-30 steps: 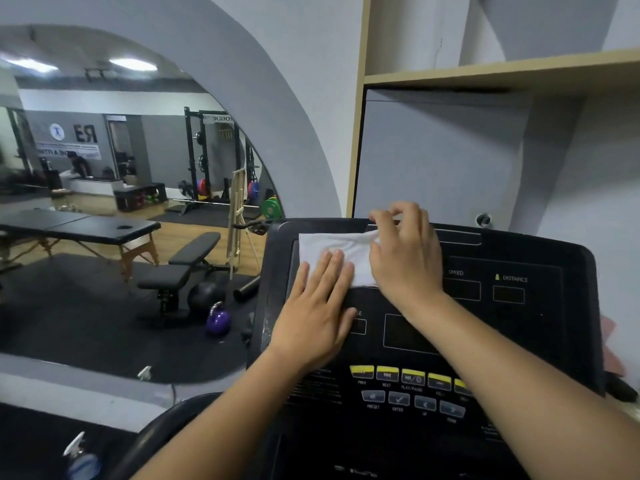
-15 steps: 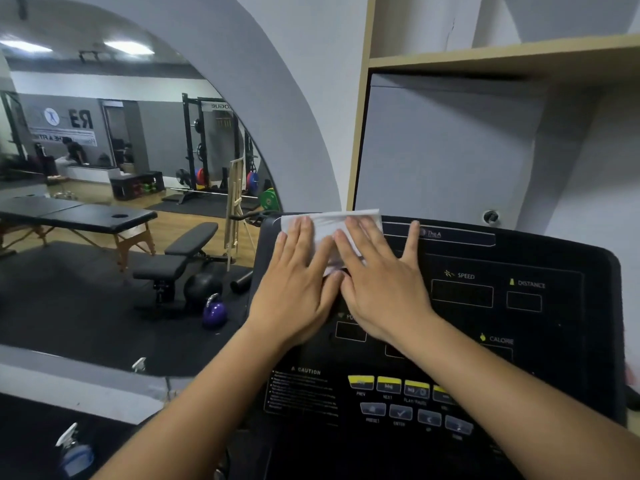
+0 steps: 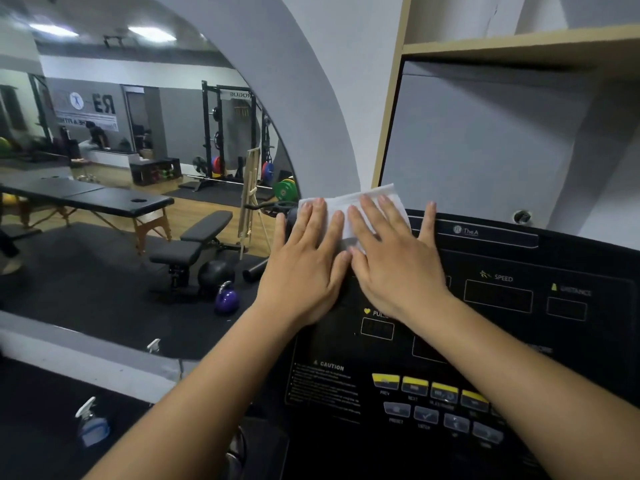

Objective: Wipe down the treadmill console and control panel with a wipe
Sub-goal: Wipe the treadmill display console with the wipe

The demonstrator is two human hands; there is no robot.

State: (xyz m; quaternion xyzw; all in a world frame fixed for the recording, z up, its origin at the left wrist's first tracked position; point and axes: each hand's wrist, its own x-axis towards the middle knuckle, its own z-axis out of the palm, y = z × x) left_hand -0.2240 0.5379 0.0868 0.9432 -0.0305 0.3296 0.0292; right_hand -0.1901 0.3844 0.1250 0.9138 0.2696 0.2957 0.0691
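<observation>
The black treadmill console (image 3: 502,327) fills the lower right, with dark display windows and a row of yellow and grey buttons (image 3: 433,393). A white wipe (image 3: 346,206) lies spread over the console's top left corner, its upper edge sticking up past the rim. My left hand (image 3: 308,268) lies flat on the wipe's left part with straight fingers. My right hand (image 3: 394,261) presses flat on its right part, fingers spread, the little finger resting on bare console. Most of the wipe is hidden under both hands.
A large arched mirror (image 3: 138,168) on the left reflects a gym with benches, a kettlebell and a rack. A spray bottle (image 3: 91,424) stands low at the left. A wooden shelf (image 3: 519,46) and grey wall rise behind the console.
Both hands have slid the wipe from the upper left display area up to the console's top left corner. My right hand went from curled on the wipe to flat.
</observation>
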